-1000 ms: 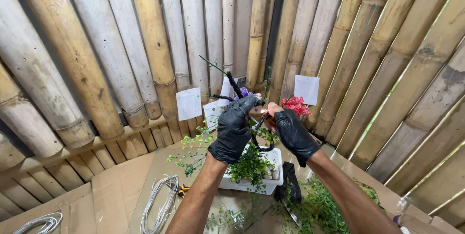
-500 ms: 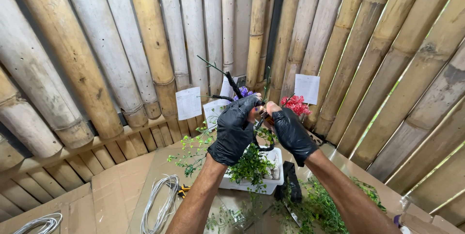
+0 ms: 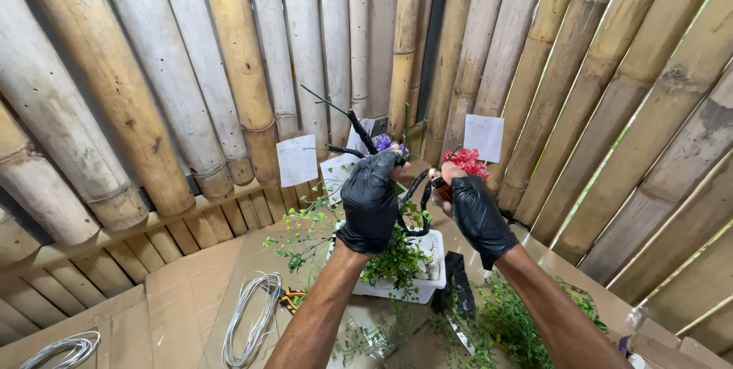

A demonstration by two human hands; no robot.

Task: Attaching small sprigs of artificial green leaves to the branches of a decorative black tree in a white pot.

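Two black-gloved hands work a small artificial tree over a white tray [image 3: 435, 251], against a bamboo wall [image 3: 191, 87]. The left hand [image 3: 372, 199] is wrapped round the tree's dark trunk [image 3: 361, 131], fingers closed on it just under a purple flower [image 3: 382, 142]. The right hand [image 3: 477, 216] has its fingers pinched together on a red flower [image 3: 466, 161] and what looks like a thin dark branch [image 3: 418, 186] — exact contact can't be made out. The tree stands upright in the tray, green foliage [image 3: 397, 262] packed round its base, on a cardboard-covered surface [image 3: 183, 293].

Risks, as judged from this view: both hands pull at the top of a light, tall piece, so a hard tug from the right could tip tray & tree toward the wall or off the cardboard. The branch looks thin and wire-like; bending it sharply near the trunk may kink it or pop the red flower loose. Gloves dull the feel, so a slip of the pinch is likely w/ such a small bloom. Loose greenery [image 3: 519, 323] by the right forearm, a wire coil [image 3: 256, 315] and yellow-handled cutters [image 3: 290, 300] lie near the left arm — a dropped elbow could snag the coil or drag stems. Paper sheets [image 3: 296, 160] propped on the wall behind could get knocked down.
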